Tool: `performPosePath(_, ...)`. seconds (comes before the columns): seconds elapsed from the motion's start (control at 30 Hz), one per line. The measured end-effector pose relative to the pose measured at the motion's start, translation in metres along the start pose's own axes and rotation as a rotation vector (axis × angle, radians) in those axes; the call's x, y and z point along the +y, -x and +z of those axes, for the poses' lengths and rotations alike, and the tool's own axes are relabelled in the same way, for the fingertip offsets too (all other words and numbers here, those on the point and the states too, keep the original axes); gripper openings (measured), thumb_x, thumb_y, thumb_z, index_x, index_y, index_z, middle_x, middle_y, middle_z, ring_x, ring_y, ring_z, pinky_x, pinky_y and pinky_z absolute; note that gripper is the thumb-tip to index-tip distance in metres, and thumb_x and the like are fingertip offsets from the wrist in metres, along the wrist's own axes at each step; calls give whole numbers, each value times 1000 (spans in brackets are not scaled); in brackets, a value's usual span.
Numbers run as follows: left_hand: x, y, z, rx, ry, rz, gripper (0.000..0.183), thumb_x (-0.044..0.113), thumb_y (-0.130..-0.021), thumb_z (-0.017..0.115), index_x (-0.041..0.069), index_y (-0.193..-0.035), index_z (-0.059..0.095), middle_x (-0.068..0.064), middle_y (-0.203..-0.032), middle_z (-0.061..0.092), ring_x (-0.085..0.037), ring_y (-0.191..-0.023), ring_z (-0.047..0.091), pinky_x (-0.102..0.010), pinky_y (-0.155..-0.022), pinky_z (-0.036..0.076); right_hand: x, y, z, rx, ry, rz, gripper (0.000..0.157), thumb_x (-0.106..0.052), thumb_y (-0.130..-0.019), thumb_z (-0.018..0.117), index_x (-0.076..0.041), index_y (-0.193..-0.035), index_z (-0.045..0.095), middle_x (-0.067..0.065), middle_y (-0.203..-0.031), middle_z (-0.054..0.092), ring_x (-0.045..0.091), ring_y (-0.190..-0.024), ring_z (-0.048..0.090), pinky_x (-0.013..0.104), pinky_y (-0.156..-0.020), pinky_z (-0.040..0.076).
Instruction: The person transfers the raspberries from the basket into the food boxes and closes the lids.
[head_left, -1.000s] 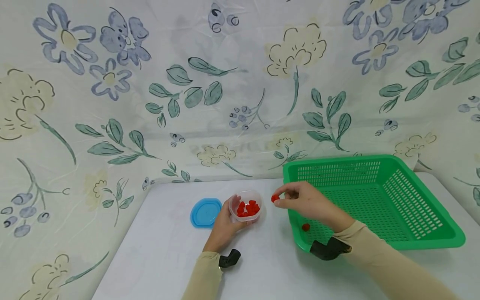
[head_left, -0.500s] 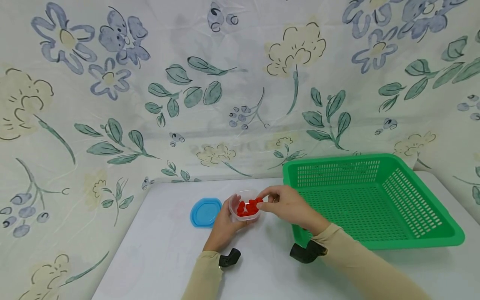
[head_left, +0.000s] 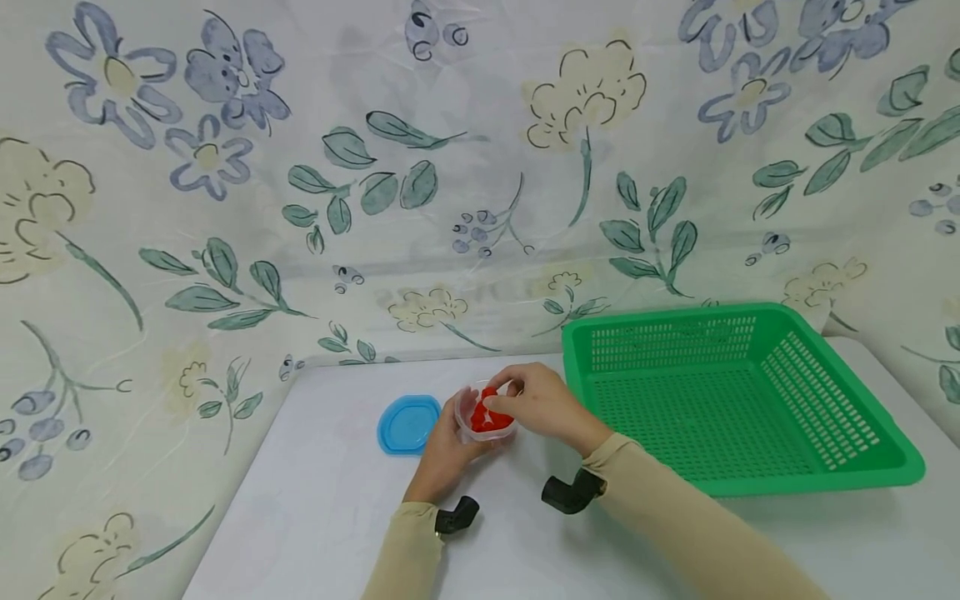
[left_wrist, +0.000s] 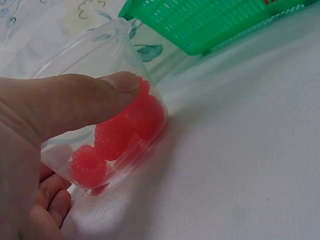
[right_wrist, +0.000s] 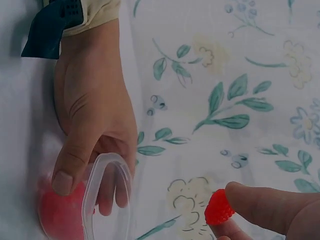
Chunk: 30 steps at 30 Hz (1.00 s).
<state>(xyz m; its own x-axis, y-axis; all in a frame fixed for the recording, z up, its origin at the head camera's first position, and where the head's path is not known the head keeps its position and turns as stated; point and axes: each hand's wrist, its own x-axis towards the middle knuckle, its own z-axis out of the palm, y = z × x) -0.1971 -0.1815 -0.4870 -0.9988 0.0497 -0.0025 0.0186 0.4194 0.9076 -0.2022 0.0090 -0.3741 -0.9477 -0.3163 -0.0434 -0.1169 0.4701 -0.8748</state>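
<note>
My left hand grips a small clear plastic tub, thumb on its near side and fingers round the other. Inside the tub lie several red raspberries, which show through the wall in the left wrist view. Over the tub's mouth, my right hand pinches one raspberry between thumb and fingertip. That berry is apart from the rim in the right wrist view.
A blue lid lies on the white table left of the tub. To the right stands a large green basket; my right forearm hides its near left corner. A flower-patterned cloth hangs behind.
My right hand has moved left from the basket's edge to above the tub, carrying the pinched raspberry. The left hand and tub have stayed nearly in place.
</note>
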Motion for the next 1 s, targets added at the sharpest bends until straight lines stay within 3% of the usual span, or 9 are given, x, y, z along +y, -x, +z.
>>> performPosePath(0.13, -1, 0, -1, -6, -3, 13, 99, 26, -77, 89, 16, -156, 31, -6, -154, 42, -33, -143, 36, -54, -105, 46, -1, -12, 2, -13, 48, -3, 19, -21, -91, 72, -9, -106, 74, 6, -79, 58, 20, -72, 52, 25, -55, 45)
performPosePath(0.37, -5, -4, -1, -16, -16, 22, 98, 23, -78, 88, 12, -156, 31, -9, -155, 41, -36, -144, 35, -56, -109, 41, 1, -31, 6, -23, 125, 66, 21, -21, -90, 73, -7, -106, 74, 6, -96, 64, 23, -88, 58, 28, -68, 57)
performPosePath(0.63, -2, -2, -2, -21, -6, 46, 97, 22, -78, 88, 12, -155, 31, -8, -155, 42, -34, -144, 35, -55, -110, 40, 11, -45, 16, -64, 160, 117, 18, -15, -90, 72, -4, -104, 73, 6, -91, 70, 20, -82, 63, 29, -73, 60)
performPosePath(1.0, -4, -3, -3, -19, 9, 50, 98, 23, -77, 89, 13, -155, 32, -6, -155, 43, -32, -143, 36, -55, -112, 38, 13, -50, 21, -88, 200, 165, 19, -16, -88, 76, -5, -103, 74, 8, -99, 70, 22, -88, 62, 31, -77, 60)
